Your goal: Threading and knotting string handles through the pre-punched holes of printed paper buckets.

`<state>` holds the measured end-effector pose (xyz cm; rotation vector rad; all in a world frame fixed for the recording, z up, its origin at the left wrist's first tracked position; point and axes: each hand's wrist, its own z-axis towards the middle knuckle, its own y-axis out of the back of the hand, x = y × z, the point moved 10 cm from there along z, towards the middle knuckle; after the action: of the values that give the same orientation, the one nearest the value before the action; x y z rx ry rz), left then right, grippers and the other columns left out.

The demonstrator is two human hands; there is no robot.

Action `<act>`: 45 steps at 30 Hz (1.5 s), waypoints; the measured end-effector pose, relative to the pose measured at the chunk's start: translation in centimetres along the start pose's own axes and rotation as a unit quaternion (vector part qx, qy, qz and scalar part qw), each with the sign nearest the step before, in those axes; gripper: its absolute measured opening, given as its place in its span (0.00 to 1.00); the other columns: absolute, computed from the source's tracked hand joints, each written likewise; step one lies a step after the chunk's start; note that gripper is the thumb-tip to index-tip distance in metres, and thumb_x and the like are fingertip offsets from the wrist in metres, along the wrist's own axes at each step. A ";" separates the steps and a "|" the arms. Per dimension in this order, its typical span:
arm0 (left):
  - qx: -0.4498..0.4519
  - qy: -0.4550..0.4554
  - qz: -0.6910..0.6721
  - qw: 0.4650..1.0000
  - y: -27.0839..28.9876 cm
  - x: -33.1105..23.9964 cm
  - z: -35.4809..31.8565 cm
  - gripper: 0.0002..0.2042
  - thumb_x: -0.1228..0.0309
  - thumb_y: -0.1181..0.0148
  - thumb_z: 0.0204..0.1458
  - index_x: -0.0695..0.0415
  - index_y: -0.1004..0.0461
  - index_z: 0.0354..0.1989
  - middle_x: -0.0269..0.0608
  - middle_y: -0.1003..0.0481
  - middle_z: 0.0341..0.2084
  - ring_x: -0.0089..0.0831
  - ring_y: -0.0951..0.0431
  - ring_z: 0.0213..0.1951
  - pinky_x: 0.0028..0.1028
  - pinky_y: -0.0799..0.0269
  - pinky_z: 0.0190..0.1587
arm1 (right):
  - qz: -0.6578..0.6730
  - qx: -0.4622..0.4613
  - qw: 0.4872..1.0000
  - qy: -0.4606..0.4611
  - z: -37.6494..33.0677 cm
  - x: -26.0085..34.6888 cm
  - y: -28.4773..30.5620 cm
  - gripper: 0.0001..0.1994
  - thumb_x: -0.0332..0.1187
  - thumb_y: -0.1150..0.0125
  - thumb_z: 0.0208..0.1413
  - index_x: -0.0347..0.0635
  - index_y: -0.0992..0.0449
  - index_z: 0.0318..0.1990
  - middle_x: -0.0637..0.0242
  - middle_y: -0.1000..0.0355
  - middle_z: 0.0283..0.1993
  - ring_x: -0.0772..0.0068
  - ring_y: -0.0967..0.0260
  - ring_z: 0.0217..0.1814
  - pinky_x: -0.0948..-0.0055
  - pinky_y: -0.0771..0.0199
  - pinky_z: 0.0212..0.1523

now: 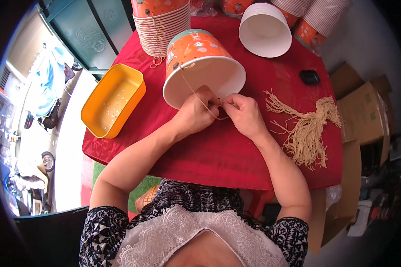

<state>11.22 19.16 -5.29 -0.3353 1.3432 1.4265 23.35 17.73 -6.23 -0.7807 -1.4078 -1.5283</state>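
An orange patterned paper bucket (pixel 205 49) lies on its side with its white mouth toward me. A tan cord (pixel 192 86) runs from a spot near its rim down to my hands. My left hand (pixel 197 109) is closed in a pinch just below the mouth, with the cord passing over its fingers. Close beside it, my right hand (pixel 244 115) pinches at the cord's end. Fingertips of both hands nearly meet, and a tiny dark spot shows between them, too small to name. To the right lies a bundle of loose tan cords (pixel 309 129).
At left, a yellow tray (pixel 89 111) holds small white bits. Stacked orange buckets (pixel 160 31) with dangling cord stand behind. A white-mouthed bucket (pixel 265 33) lies at the back right, near a small black dish (pixel 309 77). Cardboard boxes (pixel 361 115) flank the red-covered table (pixel 209 155).
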 end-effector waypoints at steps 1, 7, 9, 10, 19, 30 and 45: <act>0.001 0.000 0.000 1.000 0.1 -0.3 0.0 0.03 0.81 0.40 0.46 0.65 0.26 0.29 0.47 0.26 0.30 0.38 0.24 0.34 0.33 0.28 0.38 | 0.002 -0.001 1.000 -0.009 0.0 -0.3 0.0 0.08 0.27 0.42 0.56 0.31 0.22 0.37 0.53 0.22 0.29 0.71 0.25 0.30 0.70 0.27 0.32; -0.007 0.009 0.002 1.000 -0.1 0.4 0.1 0.03 0.79 0.40 0.46 0.65 0.25 0.29 0.46 0.25 0.29 0.38 0.24 0.34 0.32 0.28 0.38 | -0.006 -0.021 1.000 0.003 -0.3 -0.2 -0.1 0.07 0.27 0.41 0.56 0.32 0.22 0.37 0.52 0.23 0.30 0.65 0.23 0.30 0.69 0.26 0.32; -0.019 -0.003 0.018 1.000 0.0 0.2 0.2 0.03 0.78 0.39 0.45 0.64 0.25 0.28 0.47 0.25 0.29 0.39 0.24 0.34 0.33 0.28 0.38 | -0.022 -0.036 0.999 0.028 -0.4 0.2 0.1 0.06 0.27 0.41 0.55 0.33 0.22 0.36 0.51 0.23 0.30 0.60 0.23 0.30 0.66 0.26 0.31; -0.018 -0.004 0.018 1.000 0.0 0.2 0.3 0.03 0.78 0.39 0.45 0.64 0.25 0.28 0.47 0.25 0.29 0.39 0.24 0.34 0.33 0.28 0.38 | -0.038 -0.049 0.997 0.054 -0.6 0.7 0.4 0.06 0.27 0.41 0.54 0.34 0.22 0.36 0.51 0.23 0.31 0.55 0.23 0.30 0.63 0.26 0.31; -0.028 0.026 0.042 0.998 0.5 0.6 0.0 0.04 0.79 0.41 0.44 0.65 0.26 0.28 0.50 0.25 0.28 0.40 0.24 0.33 0.34 0.29 0.36 | -0.243 -0.063 0.960 0.128 -1.7 2.3 0.5 0.05 0.28 0.43 0.53 0.36 0.27 0.30 0.51 0.25 0.28 0.46 0.25 0.31 0.53 0.26 0.31; -0.053 -0.001 0.052 0.997 0.8 -0.2 0.0 0.03 0.79 0.42 0.43 0.65 0.28 0.25 0.52 0.26 0.26 0.42 0.24 0.29 0.35 0.30 0.30 | -0.306 -0.057 0.944 0.105 -1.7 2.1 0.5 0.04 0.25 0.45 0.52 0.33 0.29 0.30 0.47 0.26 0.27 0.43 0.26 0.29 0.49 0.27 0.30; -0.066 -0.065 0.027 0.995 1.2 -1.2 -0.1 0.03 0.81 0.45 0.41 0.70 0.27 0.23 0.60 0.27 0.21 0.52 0.23 0.26 0.40 0.28 0.29 | -0.229 -0.094 0.964 0.099 -1.6 2.5 1.9 0.10 0.30 0.44 0.56 0.32 0.27 0.27 0.46 0.28 0.22 0.44 0.26 0.26 0.51 0.28 0.27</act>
<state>10.68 18.73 -3.72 -0.2892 1.1636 1.5596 24.22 15.77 -3.41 -0.4071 -1.3645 -2.0593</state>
